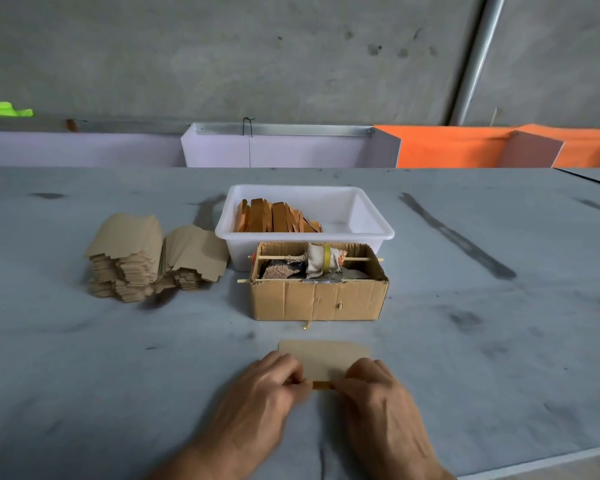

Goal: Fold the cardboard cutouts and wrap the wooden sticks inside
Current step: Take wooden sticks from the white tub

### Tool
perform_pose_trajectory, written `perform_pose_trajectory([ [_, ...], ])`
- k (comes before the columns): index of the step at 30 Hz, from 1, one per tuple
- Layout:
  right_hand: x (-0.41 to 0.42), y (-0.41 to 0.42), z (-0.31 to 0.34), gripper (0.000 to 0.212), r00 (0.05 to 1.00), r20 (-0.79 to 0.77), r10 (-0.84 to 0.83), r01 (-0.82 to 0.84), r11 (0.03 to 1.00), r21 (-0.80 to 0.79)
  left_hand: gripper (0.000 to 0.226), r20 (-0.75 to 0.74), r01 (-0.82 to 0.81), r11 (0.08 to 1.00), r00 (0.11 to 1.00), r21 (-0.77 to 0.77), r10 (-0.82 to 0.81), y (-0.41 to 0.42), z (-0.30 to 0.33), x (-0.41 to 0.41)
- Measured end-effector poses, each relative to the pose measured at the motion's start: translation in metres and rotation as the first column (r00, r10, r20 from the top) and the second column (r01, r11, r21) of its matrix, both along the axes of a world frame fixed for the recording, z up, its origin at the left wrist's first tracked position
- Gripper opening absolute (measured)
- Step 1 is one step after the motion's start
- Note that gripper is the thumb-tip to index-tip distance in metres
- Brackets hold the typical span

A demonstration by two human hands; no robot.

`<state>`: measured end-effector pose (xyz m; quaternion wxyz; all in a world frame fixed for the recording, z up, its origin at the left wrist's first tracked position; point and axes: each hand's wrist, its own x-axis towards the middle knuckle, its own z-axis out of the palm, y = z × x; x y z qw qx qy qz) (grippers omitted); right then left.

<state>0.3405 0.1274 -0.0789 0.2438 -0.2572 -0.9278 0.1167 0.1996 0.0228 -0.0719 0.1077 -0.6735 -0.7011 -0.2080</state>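
In the head view, both hands rest near the front edge of a grey, smudged tabletop (118, 341). The left hand (257, 393) and the right hand (378, 400) face each other, and their fingers pinch the two ends of a wooden stick (323, 385), of which only a short orange-brown piece shows between the fingertips. The stick lies along the near edge of a flat cardboard cutout (323, 358), which lies on the tabletop and reaches away from the hands. Whether the near edge of the cutout is already folded over the stick cannot be told.

Behind the cutout stands an open cardboard box (316, 299) with thin skewers across its top and a roll of cloth and tape on one of them. Touching the box from behind is a white plastic tub (361, 216) that holds a leaning row of wooden sticks (274, 218). To the left of the tub, two stacks of cardboard cutouts (136, 261) sit side by side, the left stack taller. A grey concrete wall (291, 57) rises beyond the tabletop.
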Motion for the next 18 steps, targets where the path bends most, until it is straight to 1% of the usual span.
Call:
perform_pose_trajectory([
  [1, 0.004, 0.004, -0.001, 0.016, 1.000, 0.004, -0.011, 0.012, 0.999, -0.048, 0.017, 0.029, 0.015, 0.999, 0.999, -0.028, -0.014, -0.002, -0.002, -0.004],
  [2, 0.008, 0.008, 0.001, 0.015, 1.000, 0.016, -0.011, 0.012, 0.998, -0.068, 0.020, 0.077, 0.018, 0.998, 0.997, -0.066, -0.013, -0.004, -0.003, -0.007],
  [4, 0.011, 0.011, 0.005, 0.015, 0.999, 0.037, 0.025, -0.023, 0.998, -0.055, 0.026, 0.184, -0.004, 0.995, 0.983, -0.096, 0.021, -0.005, -0.006, -0.013],
  [6, 0.009, 0.013, 0.010, 0.010, 0.997, 0.056, 0.053, -0.051, 0.998, -0.036, 0.023, 0.291, -0.053, 0.995, 0.954, -0.081, 0.075, -0.001, -0.005, -0.017],
  [7, 0.006, 0.014, 0.011, 0.009, 0.997, 0.068, 0.032, -0.030, 0.999, -0.030, 0.020, 0.335, -0.087, 0.993, 0.936, -0.074, 0.107, 0.003, -0.003, -0.019],
  [9, 0.005, 0.019, 0.009, 0.017, 0.995, 0.098, -0.017, 0.024, 0.997, -0.071, 0.017, 0.355, -0.155, 0.986, 0.920, -0.060, 0.166, 0.017, 0.004, -0.020],
  [11, 0.003, 0.025, 0.010, 0.021, 0.992, 0.115, -0.060, 0.074, 0.990, -0.123, 0.031, 0.357, -0.201, 0.976, 0.909, -0.082, 0.217, 0.032, 0.009, -0.022],
  [13, 0.000, 0.027, 0.013, 0.018, 0.987, 0.152, -0.052, 0.074, 0.988, -0.137, 0.044, 0.336, -0.235, 0.955, 0.898, -0.180, 0.284, 0.044, 0.011, -0.024],
  [16, -0.002, 0.032, 0.015, 0.010, 0.987, 0.134, -0.085, 0.119, 0.955, -0.270, 0.047, 0.314, -0.290, 0.896, 0.862, -0.336, 0.397, 0.055, 0.015, -0.026],
  [17, -0.002, 0.033, 0.016, 0.013, 0.987, 0.123, -0.100, 0.134, 0.940, -0.315, 0.048, 0.325, -0.303, 0.874, 0.841, -0.380, 0.433, 0.057, 0.016, -0.027],
  [18, -0.002, 0.035, 0.016, 0.020, 0.988, 0.120, -0.099, 0.135, 0.927, -0.349, 0.047, 0.339, -0.311, 0.853, 0.818, -0.420, 0.465, 0.059, 0.017, -0.029],
])
